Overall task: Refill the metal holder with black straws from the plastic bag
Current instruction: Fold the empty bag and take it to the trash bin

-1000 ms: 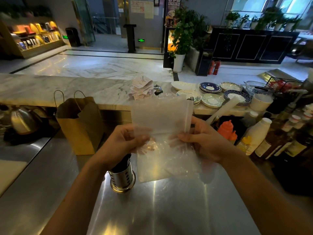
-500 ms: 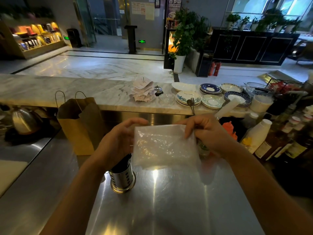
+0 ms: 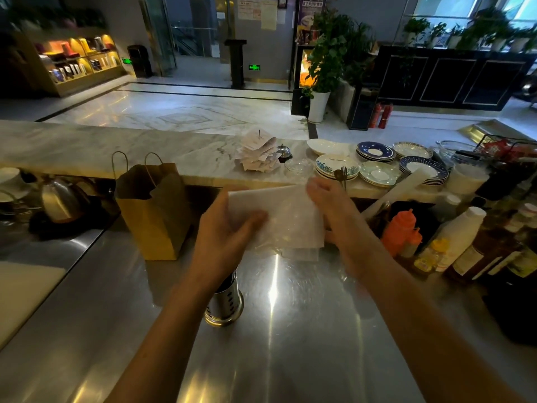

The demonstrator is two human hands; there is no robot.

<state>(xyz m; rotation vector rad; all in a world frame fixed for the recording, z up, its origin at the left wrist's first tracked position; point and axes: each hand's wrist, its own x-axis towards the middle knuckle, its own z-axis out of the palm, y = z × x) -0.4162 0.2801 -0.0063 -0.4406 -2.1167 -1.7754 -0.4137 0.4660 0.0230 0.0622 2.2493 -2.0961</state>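
You have a single view: a wide-angle camera worn on your head, facing forward and tilted down. It sits close over the shiny stainless-steel worktop, which fills the near half, with your left hand and right hand mid-frame. Farther off it reaches the long pale marble counter and the polished stone lobby floor beyond.

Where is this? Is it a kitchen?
Probably a café or hotel bar, not a home kitchen: stacked plates and a call bell sit on a marble counter, with sauce bottles nearby.
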